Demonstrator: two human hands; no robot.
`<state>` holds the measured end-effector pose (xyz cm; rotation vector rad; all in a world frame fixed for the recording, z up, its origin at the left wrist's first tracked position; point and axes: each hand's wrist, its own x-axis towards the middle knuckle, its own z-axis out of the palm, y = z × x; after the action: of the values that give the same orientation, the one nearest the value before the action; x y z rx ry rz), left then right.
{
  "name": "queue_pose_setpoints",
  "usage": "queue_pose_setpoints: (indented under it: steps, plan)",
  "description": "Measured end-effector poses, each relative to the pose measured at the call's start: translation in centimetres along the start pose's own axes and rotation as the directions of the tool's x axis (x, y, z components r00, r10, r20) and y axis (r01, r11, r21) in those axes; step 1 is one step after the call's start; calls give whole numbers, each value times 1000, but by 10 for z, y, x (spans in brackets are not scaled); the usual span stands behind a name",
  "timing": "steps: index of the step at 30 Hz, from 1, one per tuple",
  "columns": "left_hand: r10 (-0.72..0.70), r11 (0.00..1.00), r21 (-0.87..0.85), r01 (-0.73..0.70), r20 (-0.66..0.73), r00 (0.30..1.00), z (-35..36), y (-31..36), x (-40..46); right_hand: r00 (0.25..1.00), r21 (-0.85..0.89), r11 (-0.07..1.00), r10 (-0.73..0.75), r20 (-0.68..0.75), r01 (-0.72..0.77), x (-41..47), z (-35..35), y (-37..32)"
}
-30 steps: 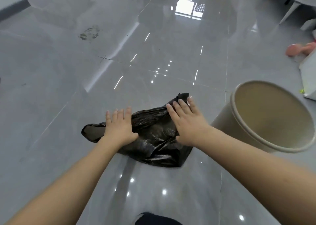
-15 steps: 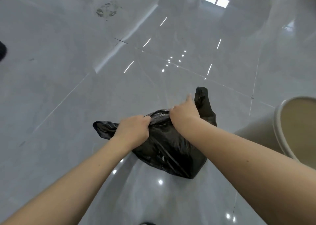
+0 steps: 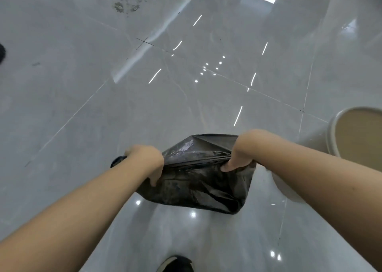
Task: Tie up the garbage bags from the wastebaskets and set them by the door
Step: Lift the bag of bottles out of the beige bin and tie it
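Both fists clamp the black garbage bag (image 3: 198,178) at lower centre frame: my left hand (image 3: 147,161) and right hand (image 3: 240,155) pull its mouth apart, stretching ends to knot, I judge.

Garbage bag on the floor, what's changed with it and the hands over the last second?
Both hands went from lying flat on the black garbage bag to gripping it: left hand and right hand now pull its top apart. The beige wastebasket is unchanged, right of the bag.

Black bag (image 3: 198,180), seemingly beige wastebasket (image 3: 332,135)
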<state>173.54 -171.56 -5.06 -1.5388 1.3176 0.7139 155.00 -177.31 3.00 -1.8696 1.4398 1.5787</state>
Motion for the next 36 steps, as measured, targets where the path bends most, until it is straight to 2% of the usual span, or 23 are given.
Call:
queue_pose_setpoints:
  steps: [3, 4, 6, 7, 8, 9, 10, 12, 14, 15, 16, 17, 18, 20, 23, 24, 25, 26, 28, 30, 32, 34, 36]
  plan:
    - [21, 995, 92, -34, 138, 990, 20, 6, 9, 930, 249, 967, -36, 366, -61, 9, 6, -2]
    - [40, 994, 93, -55, 154, 987, 23, 7, 5, 915, 304, 952, -87, 394, -41, 14, 11, 0]
    - [100, 994, 15, -104, 172, 980, 26, 5, -6, 921, 499, 866, -218, 323, 29, 16, 19, 8]
    - [145, 989, -54, -137, 186, 972, 27, 3, -12, 910, 661, 749, -296, 289, 33, 14, 20, 14]
    - [195, 969, -195, -154, 216, 957, 26, -1, -15, 889, 819, 574, -377, 259, 4, 13, 19, 21]
    - [242, 905, -408, -123, 255, 936, 25, -5, -16, 865, 925, 379, -452, 217, -34, 12, 16, 28]
    - [285, 798, -598, -70, 274, 919, 22, -8, -19, 849, 976, 211, -503, 161, -60, 10, 12, 34]
    - [287, 560, -828, -19, 172, 942, 7, -14, -27, 848, 998, -54, -530, 5, -39, 7, -3, 43]
    - [141, 313, -944, -106, -64, 988, -12, -20, -39, 841, 961, -272, -508, -185, 47, 2, -19, 50]
    - [84, 189, -965, -181, -167, 982, -20, -24, -45, 823, 929, -360, -501, -268, 84, -2, -24, 54]
    - [36, 88, -970, -227, -225, 974, -30, -26, -53, 791, 894, -435, -509, -339, 104, -7, -27, 60]
    - [19, 29, -967, -253, -253, 967, -37, -27, -59, 756, 862, -495, -521, -397, 111, -10, -27, 65]
    - [20, 12, -962, -275, -274, 961, -41, -26, -67, 731, 842, -527, -528, -433, 117, -14, -23, 70]
    - [33, 61, -949, -310, -309, 951, -41, -18, -80, 765, 859, -494, -500, -407, 134, -9, -5, 76]
    - [115, 291, -918, -268, -245, 963, -17, -1, -66, 868, 961, -259, -452, -206, 94, 13, 43, 81]
    - [148, 369, -899, -236, -194, 970, -6, 4, -56, 872, 981, -181, -468, -145, 66, 18, 61, 80]
    - [179, 437, -876, -202, -135, 975, 4, 9, -44, 858, 987, -156, -499, -121, 48, 23, 76, 80]
    - [200, 498, -852, -163, -69, 977, 13, 13, -34, 835, 980, -194, -532, -138, 38, 26, 89, 78]
    - [257, 552, -826, -115, 37, 966, 26, 20, -21, 778, 923, -384, -576, -251, 14, 31, 106, 72]
    - [371, 460, -883, -91, 98, 924, 33, 30, -17, 744, 817, -576, -556, -371, -23, 35, 112, 65]
    - [448, 277, -958, -72, 62, 892, 39, 42, -16, 747, 697, -717, -475, -466, -21, 41, 115, 58]
    - [424, 108, -993, -48, 2, 905, 43, 54, -17, 749, 626, -780, -416, -516, -2, 47, 116, 53]
    - [383, -3, -1000, -6, -7, 924, 43, 63, -19, 736, 592, -806, -410, -539, -15, 49, 116, 51]
